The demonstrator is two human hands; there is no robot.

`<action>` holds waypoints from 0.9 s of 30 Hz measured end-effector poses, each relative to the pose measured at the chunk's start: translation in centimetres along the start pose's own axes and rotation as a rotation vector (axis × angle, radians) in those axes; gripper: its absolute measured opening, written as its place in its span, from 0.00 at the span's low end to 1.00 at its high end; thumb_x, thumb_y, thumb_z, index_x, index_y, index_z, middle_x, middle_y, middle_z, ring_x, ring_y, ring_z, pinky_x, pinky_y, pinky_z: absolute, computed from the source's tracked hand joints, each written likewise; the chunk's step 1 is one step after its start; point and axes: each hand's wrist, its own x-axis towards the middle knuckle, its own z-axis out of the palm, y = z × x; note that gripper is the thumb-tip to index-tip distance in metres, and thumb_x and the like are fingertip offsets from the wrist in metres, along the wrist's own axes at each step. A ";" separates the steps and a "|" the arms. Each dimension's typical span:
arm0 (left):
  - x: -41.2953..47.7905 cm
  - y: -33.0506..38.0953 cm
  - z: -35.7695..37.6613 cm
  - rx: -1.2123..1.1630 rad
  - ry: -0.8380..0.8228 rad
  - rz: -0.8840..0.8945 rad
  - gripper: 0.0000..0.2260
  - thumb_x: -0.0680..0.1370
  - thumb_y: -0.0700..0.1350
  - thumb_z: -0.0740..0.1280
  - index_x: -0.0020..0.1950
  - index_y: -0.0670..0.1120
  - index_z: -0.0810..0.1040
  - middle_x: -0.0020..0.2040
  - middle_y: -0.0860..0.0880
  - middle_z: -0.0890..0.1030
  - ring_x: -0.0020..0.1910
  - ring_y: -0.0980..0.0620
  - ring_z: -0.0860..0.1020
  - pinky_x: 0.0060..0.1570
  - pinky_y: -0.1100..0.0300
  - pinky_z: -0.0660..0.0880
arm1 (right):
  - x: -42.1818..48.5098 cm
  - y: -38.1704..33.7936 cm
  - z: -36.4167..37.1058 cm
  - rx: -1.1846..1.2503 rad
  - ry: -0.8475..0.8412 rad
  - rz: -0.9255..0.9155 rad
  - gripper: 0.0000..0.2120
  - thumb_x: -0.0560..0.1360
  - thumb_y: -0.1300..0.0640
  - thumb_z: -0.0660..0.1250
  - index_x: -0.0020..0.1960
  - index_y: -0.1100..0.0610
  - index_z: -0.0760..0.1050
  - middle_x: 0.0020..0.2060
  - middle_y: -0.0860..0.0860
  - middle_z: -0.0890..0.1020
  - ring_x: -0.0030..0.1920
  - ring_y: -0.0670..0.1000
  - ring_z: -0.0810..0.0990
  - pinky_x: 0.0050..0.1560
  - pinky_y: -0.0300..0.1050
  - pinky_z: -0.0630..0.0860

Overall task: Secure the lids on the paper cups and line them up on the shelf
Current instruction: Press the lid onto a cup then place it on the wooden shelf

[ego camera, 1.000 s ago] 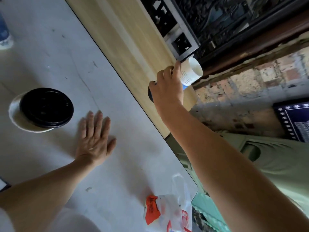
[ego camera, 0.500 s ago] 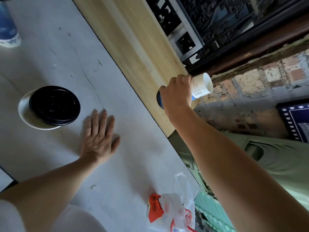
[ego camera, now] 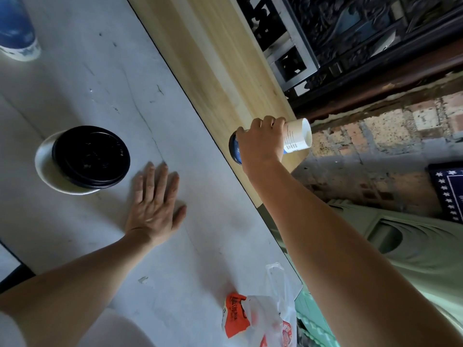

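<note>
Since the earlier frame little has moved: right hand (ego camera: 261, 141) still wrapped around the lidded paper cup (ego camera: 297, 137) at the wooden shelf (ego camera: 213, 58) end, left hand (ego camera: 155, 204) spread flat on the table (ego camera: 105, 83); placing step, next probably set it upright and release.

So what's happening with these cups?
A person's right hand grips a lidded paper cup over the end of the wooden shelf. The left hand lies flat on the white table, empty. Beside it is a bowl holding black lids.
</note>
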 end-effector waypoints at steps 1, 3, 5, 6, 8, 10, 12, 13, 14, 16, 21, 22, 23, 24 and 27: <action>0.0 0.0 0.0 0.005 -0.003 0.001 0.38 0.76 0.62 0.56 0.81 0.41 0.56 0.82 0.35 0.49 0.80 0.31 0.45 0.77 0.34 0.46 | 0.0 -0.2 0.0 -0.007 0.005 -0.006 0.29 0.68 0.54 0.75 0.68 0.52 0.72 0.62 0.59 0.76 0.65 0.66 0.72 0.70 0.65 0.64; -0.1 0.0 0.0 0.021 -0.005 -0.003 0.38 0.76 0.62 0.57 0.81 0.41 0.57 0.82 0.36 0.50 0.80 0.31 0.45 0.78 0.35 0.45 | 0.1 -0.6 -0.1 -0.004 -0.001 -0.016 0.29 0.68 0.54 0.74 0.68 0.53 0.72 0.62 0.59 0.75 0.65 0.66 0.71 0.70 0.66 0.64; -0.1 0.0 0.1 0.027 0.001 -0.007 0.38 0.76 0.61 0.58 0.81 0.41 0.57 0.82 0.36 0.51 0.80 0.32 0.45 0.78 0.37 0.43 | 0.2 -0.8 -0.3 -0.011 -0.016 -0.021 0.28 0.68 0.55 0.74 0.67 0.53 0.72 0.62 0.59 0.75 0.65 0.66 0.71 0.69 0.66 0.63; -0.1 0.0 0.1 0.029 0.002 -0.007 0.38 0.76 0.62 0.57 0.81 0.42 0.57 0.82 0.36 0.51 0.81 0.32 0.45 0.78 0.37 0.43 | 0.3 -0.8 -0.3 -0.019 -0.019 -0.019 0.28 0.69 0.56 0.74 0.67 0.53 0.72 0.62 0.59 0.75 0.65 0.66 0.71 0.69 0.66 0.63; 0.0 0.0 0.0 0.035 -0.003 -0.011 0.38 0.76 0.62 0.57 0.81 0.42 0.57 0.82 0.36 0.51 0.81 0.32 0.45 0.78 0.37 0.43 | 0.3 -0.9 -0.3 -0.049 -0.014 -0.010 0.26 0.70 0.56 0.73 0.66 0.53 0.73 0.62 0.59 0.75 0.65 0.65 0.71 0.69 0.64 0.63; 0.0 0.1 -0.1 0.033 -0.006 -0.011 0.38 0.76 0.62 0.58 0.81 0.42 0.57 0.82 0.36 0.50 0.80 0.32 0.45 0.78 0.36 0.43 | 0.1 -0.9 -0.4 -0.134 -0.027 0.001 0.22 0.70 0.57 0.71 0.64 0.55 0.75 0.62 0.59 0.75 0.64 0.64 0.71 0.68 0.62 0.64; -0.1 0.1 -0.1 0.036 -0.006 -0.011 0.38 0.76 0.61 0.58 0.81 0.42 0.58 0.82 0.36 0.50 0.80 0.32 0.46 0.78 0.37 0.42 | 0.0 -0.9 -0.7 -0.236 -0.067 0.038 0.19 0.70 0.59 0.71 0.61 0.56 0.76 0.61 0.60 0.74 0.62 0.64 0.70 0.67 0.61 0.64; -0.1 0.1 -0.1 0.038 -0.004 -0.012 0.38 0.76 0.61 0.58 0.81 0.42 0.58 0.82 0.36 0.50 0.80 0.32 0.46 0.78 0.37 0.42 | -0.1 -0.7 -0.9 -0.272 -0.102 0.077 0.19 0.70 0.59 0.72 0.60 0.57 0.76 0.61 0.61 0.74 0.62 0.64 0.70 0.66 0.61 0.64; -0.1 0.1 -0.1 0.040 -0.001 -0.010 0.38 0.76 0.61 0.59 0.81 0.42 0.58 0.82 0.36 0.50 0.80 0.32 0.46 0.78 0.37 0.42 | -0.2 -0.6 -0.9 -0.293 -0.161 0.110 0.19 0.69 0.60 0.74 0.59 0.57 0.77 0.60 0.63 0.75 0.61 0.66 0.70 0.64 0.62 0.64; -0.1 0.1 -0.1 0.037 0.006 -0.006 0.38 0.76 0.61 0.59 0.81 0.42 0.58 0.82 0.36 0.51 0.80 0.31 0.47 0.78 0.37 0.43 | -0.1 0.0 -0.6 -0.352 -0.364 0.148 0.20 0.66 0.62 0.75 0.57 0.58 0.76 0.55 0.64 0.77 0.56 0.68 0.72 0.59 0.65 0.65; -0.1 0.1 -0.3 0.022 -0.002 -0.013 0.38 0.76 0.61 0.58 0.81 0.42 0.57 0.82 0.36 0.49 0.81 0.32 0.45 0.78 0.37 0.44 | 0.4 2.1 -0.7 -0.012 -0.892 -0.105 0.19 0.76 0.51 0.71 0.64 0.56 0.75 0.54 0.57 0.78 0.52 0.64 0.77 0.52 0.59 0.74; -0.1 0.1 -0.3 0.022 -0.001 -0.012 0.38 0.76 0.61 0.58 0.81 0.42 0.57 0.82 0.36 0.49 0.81 0.32 0.44 0.78 0.37 0.43 | 0.3 2.8 -1.5 0.087 -0.986 -0.155 0.27 0.74 0.45 0.74 0.65 0.59 0.73 0.52 0.58 0.78 0.50 0.64 0.78 0.49 0.58 0.76; -0.1 0.1 -0.3 0.025 -0.002 -0.014 0.38 0.76 0.61 0.59 0.81 0.42 0.57 0.82 0.36 0.49 0.81 0.32 0.44 0.78 0.38 0.43 | -0.1 3.4 -2.5 0.210 -1.048 -0.176 0.34 0.70 0.39 0.77 0.65 0.59 0.72 0.51 0.59 0.79 0.49 0.63 0.80 0.50 0.57 0.78; 0.0 0.1 -0.3 0.028 -0.005 -0.016 0.38 0.76 0.61 0.59 0.81 0.42 0.57 0.82 0.36 0.50 0.81 0.32 0.45 0.78 0.38 0.42 | -0.1 3.8 -3.0 0.390 -1.085 -0.161 0.38 0.67 0.36 0.77 0.66 0.60 0.72 0.51 0.59 0.80 0.49 0.62 0.82 0.52 0.56 0.80; 0.0 0.1 -0.4 0.022 -0.008 -0.017 0.38 0.76 0.61 0.59 0.81 0.42 0.58 0.82 0.36 0.51 0.81 0.32 0.45 0.78 0.38 0.42 | 0.7 3.9 -3.0 0.817 -0.956 -0.014 0.38 0.67 0.36 0.77 0.64 0.60 0.71 0.52 0.57 0.80 0.53 0.60 0.82 0.57 0.55 0.79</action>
